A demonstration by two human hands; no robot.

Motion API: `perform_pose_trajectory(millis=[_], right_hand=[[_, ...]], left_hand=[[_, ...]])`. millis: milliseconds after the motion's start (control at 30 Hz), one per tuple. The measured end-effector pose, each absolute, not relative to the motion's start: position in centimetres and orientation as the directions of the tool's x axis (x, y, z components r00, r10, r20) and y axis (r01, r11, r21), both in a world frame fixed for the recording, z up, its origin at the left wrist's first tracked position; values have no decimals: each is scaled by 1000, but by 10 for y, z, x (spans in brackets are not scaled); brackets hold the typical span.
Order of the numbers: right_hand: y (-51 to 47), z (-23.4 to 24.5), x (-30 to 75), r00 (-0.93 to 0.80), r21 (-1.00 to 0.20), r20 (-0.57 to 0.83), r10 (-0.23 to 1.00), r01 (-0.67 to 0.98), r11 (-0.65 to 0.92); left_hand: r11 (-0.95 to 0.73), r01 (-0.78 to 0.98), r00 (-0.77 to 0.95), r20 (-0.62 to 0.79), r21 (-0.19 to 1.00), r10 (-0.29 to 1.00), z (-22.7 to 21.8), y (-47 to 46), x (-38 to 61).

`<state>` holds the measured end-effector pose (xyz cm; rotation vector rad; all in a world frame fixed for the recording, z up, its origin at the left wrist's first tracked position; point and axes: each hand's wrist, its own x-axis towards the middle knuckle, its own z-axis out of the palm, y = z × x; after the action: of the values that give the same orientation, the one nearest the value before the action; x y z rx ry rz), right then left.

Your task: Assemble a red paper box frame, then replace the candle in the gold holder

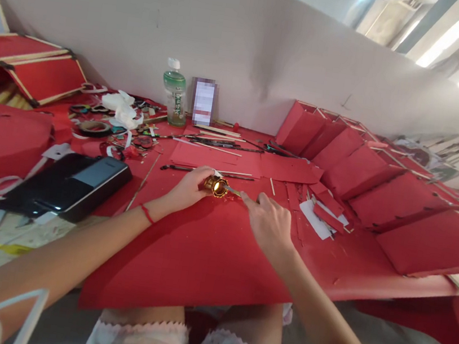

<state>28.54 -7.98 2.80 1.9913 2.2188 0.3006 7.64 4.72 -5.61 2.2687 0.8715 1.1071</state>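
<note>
My left hand (193, 188) is closed around a small shiny gold cup-like piece (216, 186) with a scalloped rim, its hollow mouth turned toward me and to the right. In my right hand (269, 218) is a thin pointed tool (234, 192), pinched with the index finger along it. The tool's tip meets the rim of the gold piece; what kind of tool it is I cannot make out. Both hands are just above the red sheet (195, 258) that covers the table in front of me.
A drink bottle (175, 93) and a phone (203, 102) stand against the wall. Red box frames (403, 213) line the right side. A black device (67, 186), tape rolls (94, 128) and scraps lie left. Thin sticks (218, 131) and white paper (319, 221) lie beyond my hands.
</note>
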Motion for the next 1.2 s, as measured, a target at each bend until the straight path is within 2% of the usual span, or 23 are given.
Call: perform_pose_trajectory(millis=[167, 367, 633, 867, 1200], right_hand=[[-88, 34, 280, -143, 265, -66, 988, 952, 156], [-89, 39, 277, -130, 256, 52, 990, 960, 112], [-91, 37, 265, -95, 271, -29, 995, 958, 100], [-94, 37, 265, -109, 243, 61, 992, 966, 91], [-96, 38, 261, -73, 221, 61, 995, 973, 58]], left_hand=[[-694, 344, 469, 525, 632, 710, -55, 46, 78], [-724, 334, 476, 555, 603, 682, -55, 44, 78], [-723, 389, 488, 538, 571, 687, -52, 41, 78], [-706, 443, 444, 548, 553, 709, -52, 40, 78], [-714, 418, 444, 559, 561, 700, -50, 39, 78]])
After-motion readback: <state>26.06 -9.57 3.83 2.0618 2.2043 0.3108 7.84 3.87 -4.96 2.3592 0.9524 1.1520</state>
